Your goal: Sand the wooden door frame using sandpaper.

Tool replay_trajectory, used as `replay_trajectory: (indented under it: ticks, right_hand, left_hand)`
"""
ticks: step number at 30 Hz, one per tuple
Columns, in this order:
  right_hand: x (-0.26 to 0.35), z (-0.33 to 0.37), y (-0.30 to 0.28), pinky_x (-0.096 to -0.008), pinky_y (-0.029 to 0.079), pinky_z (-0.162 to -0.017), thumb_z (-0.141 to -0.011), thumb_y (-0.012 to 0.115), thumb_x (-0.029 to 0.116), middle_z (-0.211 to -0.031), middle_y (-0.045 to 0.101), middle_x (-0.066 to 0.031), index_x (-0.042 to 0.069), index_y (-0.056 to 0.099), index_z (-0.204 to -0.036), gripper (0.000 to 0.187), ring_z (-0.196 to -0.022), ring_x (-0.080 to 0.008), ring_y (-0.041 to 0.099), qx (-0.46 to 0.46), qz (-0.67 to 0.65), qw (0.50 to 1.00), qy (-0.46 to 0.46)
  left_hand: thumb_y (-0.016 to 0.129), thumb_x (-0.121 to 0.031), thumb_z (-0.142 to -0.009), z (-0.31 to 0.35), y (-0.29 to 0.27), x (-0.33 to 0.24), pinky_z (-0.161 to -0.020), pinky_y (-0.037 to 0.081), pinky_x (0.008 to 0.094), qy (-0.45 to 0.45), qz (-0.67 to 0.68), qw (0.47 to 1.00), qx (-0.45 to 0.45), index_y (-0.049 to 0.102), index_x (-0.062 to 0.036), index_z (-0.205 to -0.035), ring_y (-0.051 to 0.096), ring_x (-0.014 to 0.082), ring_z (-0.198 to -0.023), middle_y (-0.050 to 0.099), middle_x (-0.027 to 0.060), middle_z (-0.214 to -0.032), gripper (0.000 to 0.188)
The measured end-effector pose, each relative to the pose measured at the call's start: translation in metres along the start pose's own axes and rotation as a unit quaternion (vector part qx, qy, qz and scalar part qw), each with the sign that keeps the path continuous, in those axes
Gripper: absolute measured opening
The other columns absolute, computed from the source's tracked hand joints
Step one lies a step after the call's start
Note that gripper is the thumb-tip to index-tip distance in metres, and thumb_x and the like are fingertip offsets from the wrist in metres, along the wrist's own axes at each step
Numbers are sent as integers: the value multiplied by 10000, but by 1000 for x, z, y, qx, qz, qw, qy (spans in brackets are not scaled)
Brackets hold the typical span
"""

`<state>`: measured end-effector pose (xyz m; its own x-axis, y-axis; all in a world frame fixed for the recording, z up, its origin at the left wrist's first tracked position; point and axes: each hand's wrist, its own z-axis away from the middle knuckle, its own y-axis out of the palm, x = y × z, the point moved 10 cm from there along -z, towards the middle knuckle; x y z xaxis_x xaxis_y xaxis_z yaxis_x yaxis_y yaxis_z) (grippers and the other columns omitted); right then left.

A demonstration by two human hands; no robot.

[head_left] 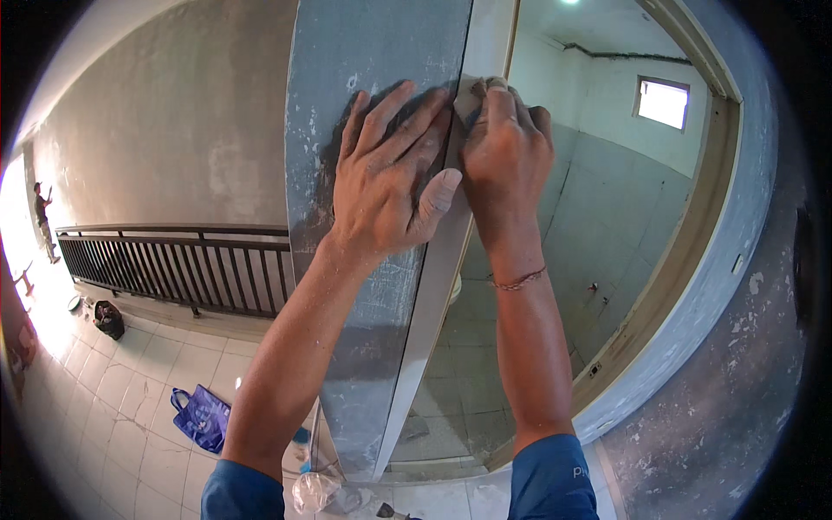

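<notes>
1. The right hand is bending its fingers closely around a small folded sheet, apparently abrasive, and is holding it at the near door frame, high up, where the frame is meeting the grey wall panel.
2. The left hand is lying flat on that panel, its fingers spreading wide and gripping nothing. Whether its thumb is touching the frame, I am not able to tell.
3. Progress: work on the frame is appearing to be under way, not finished. Below the hands, the frame face is looking fairly even and pale; no clear line is separating treated from untreated parts, so the completed share is escaping judgement.
4. Outstanding, in my judgement: the panel is showing white scuffs and patches, and the far door post is looking brownish and uneven. Neither is appearing finished.
5. Nearby, a purple bag is lying on the tiled floor.
</notes>
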<state>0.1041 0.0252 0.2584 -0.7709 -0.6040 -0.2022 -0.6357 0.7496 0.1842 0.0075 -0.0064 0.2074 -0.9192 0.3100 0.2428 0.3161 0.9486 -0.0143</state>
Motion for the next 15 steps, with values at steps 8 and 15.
replay_trajectory:
  ticks: [8,15]
  right_hand:
    - [-4,3,3,-391,495,-739,-804,590,62,-927,670,-126,3,620,-1013,219,-792,-312,592,-9,1,1000,-12]
    - [-2,1,2,-394,503,-725,-810,593,68,-1008,688,-125,11,623,-1055,253,-864,-289,600,-1,-9,1000,-25]
  left_hand:
    - [377,-485,-990,2,-2,3,-1167,219,522,-3,12,1000,-15,684,21,-1144,399,295,-1367,598,96,-1334,611]
    - [388,-469,-991,5,-9,6,-1147,270,520,13,31,997,-70,675,34,-1154,452,316,-1329,605,128,-1317,602]
